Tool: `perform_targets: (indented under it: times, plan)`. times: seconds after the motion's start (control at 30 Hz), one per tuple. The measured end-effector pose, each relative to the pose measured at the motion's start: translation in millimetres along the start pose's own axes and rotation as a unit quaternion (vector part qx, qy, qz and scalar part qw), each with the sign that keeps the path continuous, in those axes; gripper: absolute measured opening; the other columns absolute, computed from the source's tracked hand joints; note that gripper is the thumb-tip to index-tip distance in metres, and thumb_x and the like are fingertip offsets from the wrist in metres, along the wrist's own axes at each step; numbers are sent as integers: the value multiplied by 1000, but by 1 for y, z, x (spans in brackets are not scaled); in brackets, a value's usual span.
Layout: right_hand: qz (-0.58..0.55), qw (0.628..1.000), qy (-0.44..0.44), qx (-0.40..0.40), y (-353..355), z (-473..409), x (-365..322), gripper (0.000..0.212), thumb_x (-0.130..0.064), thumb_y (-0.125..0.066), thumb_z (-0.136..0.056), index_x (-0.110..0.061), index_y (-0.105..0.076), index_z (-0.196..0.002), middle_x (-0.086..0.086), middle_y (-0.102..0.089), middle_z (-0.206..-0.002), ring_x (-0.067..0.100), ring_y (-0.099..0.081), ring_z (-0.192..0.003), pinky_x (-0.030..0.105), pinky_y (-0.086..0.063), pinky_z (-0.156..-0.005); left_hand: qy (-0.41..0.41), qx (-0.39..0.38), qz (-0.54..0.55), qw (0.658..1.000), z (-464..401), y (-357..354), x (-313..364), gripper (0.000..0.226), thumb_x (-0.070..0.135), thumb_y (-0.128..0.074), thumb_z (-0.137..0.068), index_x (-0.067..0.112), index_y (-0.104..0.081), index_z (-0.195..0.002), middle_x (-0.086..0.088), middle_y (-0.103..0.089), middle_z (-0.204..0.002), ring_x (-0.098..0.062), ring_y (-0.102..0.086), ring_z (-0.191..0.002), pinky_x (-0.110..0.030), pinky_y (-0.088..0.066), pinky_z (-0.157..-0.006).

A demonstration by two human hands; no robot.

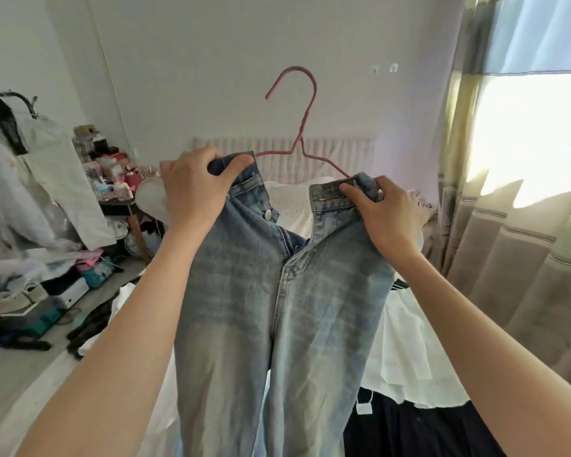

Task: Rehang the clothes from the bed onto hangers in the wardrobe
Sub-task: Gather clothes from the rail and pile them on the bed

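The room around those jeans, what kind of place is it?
Most likely a bedroom: a padded headboard against the wall, clothes piled on the bed, curtains at a sunlit window.

Striped curtain (508, 242) right; cluttered side table (116, 202) left.

Faded denim jeans (277, 291), matt pink hanger (305, 103)

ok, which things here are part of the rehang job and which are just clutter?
In the job:
- jeans, fly open, held up by the waistband
- pink hanger, behind the waistband
- left hand and right hand, each gripping a waistband corner
- white garment and black garment on the bed, waiting

Lying about:
- cluttered side table
- curtain
- clothes pile at left
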State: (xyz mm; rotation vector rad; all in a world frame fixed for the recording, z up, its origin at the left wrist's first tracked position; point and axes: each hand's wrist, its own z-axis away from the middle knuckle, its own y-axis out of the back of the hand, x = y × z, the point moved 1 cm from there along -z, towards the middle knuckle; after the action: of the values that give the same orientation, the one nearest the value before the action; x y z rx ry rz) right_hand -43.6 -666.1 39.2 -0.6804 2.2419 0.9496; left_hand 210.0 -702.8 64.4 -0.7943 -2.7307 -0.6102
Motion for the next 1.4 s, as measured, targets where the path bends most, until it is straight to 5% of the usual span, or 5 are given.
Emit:
perform_targets:
  times: [0.33,0.67,1.07,1.23,1.4]
  plan:
    - [82,993,-42,-70,-156,-91,71,44,-61,-53,-82,-17,-56,-89,4,-61,-76,24,-55,-74,35,-42,-66,64,-130,36,989,-13,-169,-140,63,73,-46,-75,11,-55,-65,4,-47,-53,-23,-48,-55,-38,-40,-68]
    - [139,949,-156,-236,-336,-124,215,36,-49,-59,-84,-13,-57,-87,4,-60,-73,25,-56,-72,37,-45,-64,142,-397,14,906,60,-351,-289,40,51,-54,-85,11,-59,-82,1,-59,-74,-24,-58,-72,-32,-40,-66]
    - [184,909,-214,-306,-475,-132,378,33,-40,-60,-87,-10,-49,-80,0,-49,-67,28,-53,-73,38,-40,-65,150,-512,-55,844,157,-519,-384,26,40,-49,-93,17,-57,-102,1,-60,-101,-22,-56,-93,-36,-41,-79]
    - [246,892,-194,-326,-513,-137,422,36,-34,-50,-94,-12,-50,-123,8,-56,-116,30,-49,-110,39,-37,-88,177,-538,-85,820,193,-568,-403,31,30,-40,-97,10,-50,-120,-8,-55,-119,-27,-52,-108,-40,-38,-87]
    - [272,874,-118,-385,-536,-115,455,49,-32,-48,-94,-13,-39,-138,7,-48,-136,27,-40,-127,34,-24,-104,113,-660,-90,737,230,-579,-416,52,35,-35,-99,12,-26,-145,-9,-28,-150,-23,-27,-137,-35,-22,-110]
